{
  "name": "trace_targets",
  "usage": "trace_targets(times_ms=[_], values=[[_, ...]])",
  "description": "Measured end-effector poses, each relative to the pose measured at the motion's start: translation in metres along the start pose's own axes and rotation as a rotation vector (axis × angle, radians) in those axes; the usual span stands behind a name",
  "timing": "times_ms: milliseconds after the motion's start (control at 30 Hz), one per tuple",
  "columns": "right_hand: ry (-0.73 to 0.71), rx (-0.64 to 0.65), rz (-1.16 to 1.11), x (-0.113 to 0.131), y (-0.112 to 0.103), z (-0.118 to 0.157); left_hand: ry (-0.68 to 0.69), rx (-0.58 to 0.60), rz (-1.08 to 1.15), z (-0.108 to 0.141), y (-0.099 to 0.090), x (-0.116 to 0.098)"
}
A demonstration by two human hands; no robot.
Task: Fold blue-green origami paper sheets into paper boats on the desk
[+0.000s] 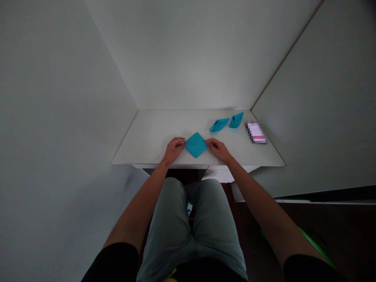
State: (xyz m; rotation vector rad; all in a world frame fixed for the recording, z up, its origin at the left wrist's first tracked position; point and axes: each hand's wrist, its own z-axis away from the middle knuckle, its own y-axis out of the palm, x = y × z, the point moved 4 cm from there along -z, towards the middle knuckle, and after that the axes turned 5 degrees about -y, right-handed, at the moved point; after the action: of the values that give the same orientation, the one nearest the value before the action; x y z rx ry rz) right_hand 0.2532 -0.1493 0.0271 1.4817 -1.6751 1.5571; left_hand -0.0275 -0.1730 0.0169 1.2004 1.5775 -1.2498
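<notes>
A blue sheet of folded paper (196,145), turned to a diamond shape with a crease across it, is between my two hands just above the white desk. My left hand (174,149) pinches its left corner between thumb and fingers. At the opposite corner, my right hand (217,149) grips the paper the same way. Farther back on the desk, a blue folded paper boat (219,125) lies beyond my right hand. Beside it is a second blue paper boat (236,120), partly tilted.
The white desk (152,133) sits between a left wall (64,117), a back wall and a right wall. A blurred-out phone (256,132) lies near its right edge. Below the front edge is a white drawer (220,174). My legs are close underneath.
</notes>
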Motion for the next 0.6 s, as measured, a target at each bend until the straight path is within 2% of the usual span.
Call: trace_targets(times_ms=[133, 233, 433, 600], values=[[0.033, 0.031, -0.011, -0.004, -0.001, 0.001, -0.03, 0.09, 0.026, -0.002, 0.001, 0.001], [0.042, 0.029, -0.1, -0.007, -0.001, 0.0, -0.089, 0.136, 0.078, -0.005, -0.001, 0.004], [0.042, 0.02, -0.255, -0.006, -0.002, -0.001, -0.217, 0.164, 0.149, -0.01, -0.005, 0.012], [0.052, 0.029, -0.277, -0.008, 0.0, -0.001, -0.154, 0.144, -0.006, -0.007, 0.0, 0.007]])
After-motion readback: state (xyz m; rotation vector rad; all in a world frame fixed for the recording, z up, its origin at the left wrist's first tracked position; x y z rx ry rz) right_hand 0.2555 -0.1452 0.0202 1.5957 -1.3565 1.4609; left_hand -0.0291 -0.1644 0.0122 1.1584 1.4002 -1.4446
